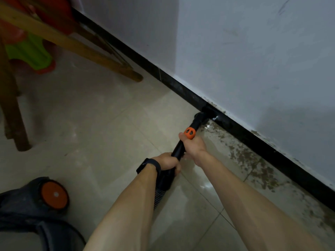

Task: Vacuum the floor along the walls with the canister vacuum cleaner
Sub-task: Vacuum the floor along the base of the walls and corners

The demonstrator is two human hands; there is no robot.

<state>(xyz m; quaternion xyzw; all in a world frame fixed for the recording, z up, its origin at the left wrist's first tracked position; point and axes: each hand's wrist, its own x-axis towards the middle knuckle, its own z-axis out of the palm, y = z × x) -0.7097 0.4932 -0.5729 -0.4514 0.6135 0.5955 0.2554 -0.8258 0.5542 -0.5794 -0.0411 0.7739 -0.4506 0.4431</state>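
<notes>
Both hands curl tightly around the black vacuum wand (178, 148), the left hand (165, 161) low by the hose and the right hand (194, 144) beneath the orange collar (189, 132). The nozzle (208, 115) touches the baseboard (181, 86) at the floor's edge. Brown grit (257, 165) lines that edge nearer the person, so much appears left to do.
</notes>
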